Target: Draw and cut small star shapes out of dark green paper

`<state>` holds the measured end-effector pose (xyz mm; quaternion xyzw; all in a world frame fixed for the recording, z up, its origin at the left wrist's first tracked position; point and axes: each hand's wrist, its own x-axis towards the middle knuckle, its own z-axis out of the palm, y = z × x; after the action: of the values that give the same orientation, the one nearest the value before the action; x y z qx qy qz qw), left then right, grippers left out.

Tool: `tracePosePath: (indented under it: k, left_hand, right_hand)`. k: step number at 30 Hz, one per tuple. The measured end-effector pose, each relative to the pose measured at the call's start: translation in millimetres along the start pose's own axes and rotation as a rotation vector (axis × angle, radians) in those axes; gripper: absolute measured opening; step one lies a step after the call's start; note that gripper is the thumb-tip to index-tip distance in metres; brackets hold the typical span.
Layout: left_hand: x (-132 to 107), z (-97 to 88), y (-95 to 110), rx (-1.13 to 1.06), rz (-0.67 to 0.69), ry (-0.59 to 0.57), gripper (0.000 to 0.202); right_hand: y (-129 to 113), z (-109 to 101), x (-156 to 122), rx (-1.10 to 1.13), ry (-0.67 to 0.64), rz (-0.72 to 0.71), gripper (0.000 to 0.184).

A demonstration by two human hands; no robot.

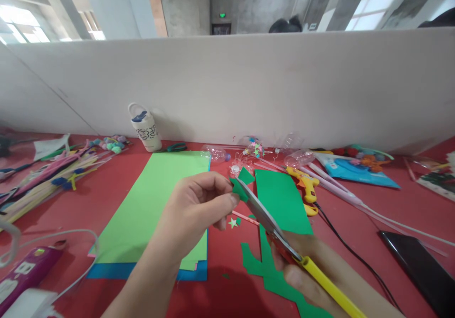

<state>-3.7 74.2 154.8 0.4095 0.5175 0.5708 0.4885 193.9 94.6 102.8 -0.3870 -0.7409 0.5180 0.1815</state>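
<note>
My left hand (pixel 199 204) pinches a small dark green paper piece (pixel 239 189) between thumb and fingers, held above the red table (pixel 106 199). My right hand (pixel 302 266) grips yellow-handled scissors (pixel 265 218), whose grey blades reach up to that small piece and touch its edge. Under the scissors lies a dark green paper sheet (pixel 284 199) with cut-out edges and scraps (pixel 263 266). A tiny pale green star (pixel 232 222) rests on the table just below my left fingers.
A light green sheet (pixel 152 204) lies on blue sheets at the left. A yellow glue gun (pixel 305 185) with black cord, pipe cleaners (pixel 46 176), a white bottle (pixel 145 128), a black phone (pixel 419 266) and a white partition wall (pixel 249 86) surround the spot.
</note>
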Motion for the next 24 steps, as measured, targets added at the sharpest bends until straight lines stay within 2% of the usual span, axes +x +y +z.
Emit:
tracePosePath:
  k: [5, 9, 24]
  left_hand:
    - [1.9, -3.4, -1.1, -0.004, -0.001, -0.073, 0.010]
    - [1.6, -3.4, -1.2, -0.015, -0.008, -0.045, 0.011]
    - [2.4, -5.0, -2.8, -0.034, -0.012, -0.073, 0.011]
  right_hand:
    - [0.7, -0.5, 0.3, -0.014, 0.006, 0.002, 0.065]
    - [0.9, -0.9, 0.8, -0.045, 0.000, -0.009, 0.066]
    - [5.6, 0.3, 2.8, -0.084, 0.024, -0.025, 0.068]
